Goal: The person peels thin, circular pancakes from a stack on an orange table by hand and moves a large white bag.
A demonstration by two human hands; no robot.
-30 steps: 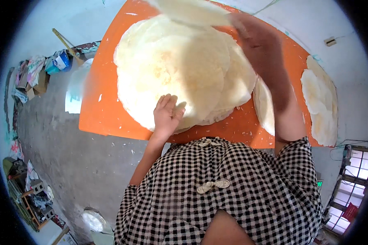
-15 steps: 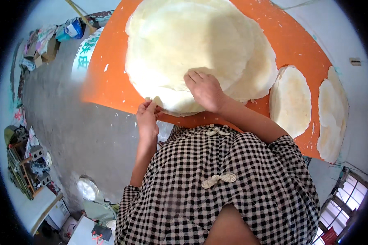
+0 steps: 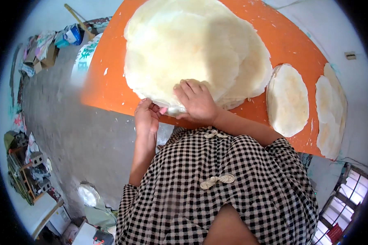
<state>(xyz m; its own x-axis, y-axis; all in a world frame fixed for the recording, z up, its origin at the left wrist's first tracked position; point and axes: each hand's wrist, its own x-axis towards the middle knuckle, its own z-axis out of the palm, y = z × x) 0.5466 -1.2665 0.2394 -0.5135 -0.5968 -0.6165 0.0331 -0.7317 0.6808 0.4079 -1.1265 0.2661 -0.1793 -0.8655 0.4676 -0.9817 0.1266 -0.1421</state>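
Note:
A broad stack of thin, pale round flatbreads (image 3: 180,45) lies on the orange tabletop (image 3: 106,87). My left hand (image 3: 146,116) is closed at the near-left edge of the stack, its curled fingers on the rim of a flatbread. A small pink spot shows beside those fingers; I cannot make out what it is. My right hand (image 3: 197,101) lies palm down on the near edge, fingers apart, pressing the top sheet. Its thumb reaches down to the front rim, where the layers look slightly crumpled.
To the right sit a smaller oval stack of flatbreads (image 3: 288,100) and another overlapping pile (image 3: 330,114) at the table's right edge. White crumbs dot the tabletop. A white sack (image 3: 86,57) stands beyond the left edge, with a broom (image 3: 79,20) and cardboard box (image 3: 50,57) behind.
My right hand has shifted down and left toward the near edge, its fingers spreading flat. The top flatbread's near edge has moved toward me, covering the layer below. My left hand stays at the rim.

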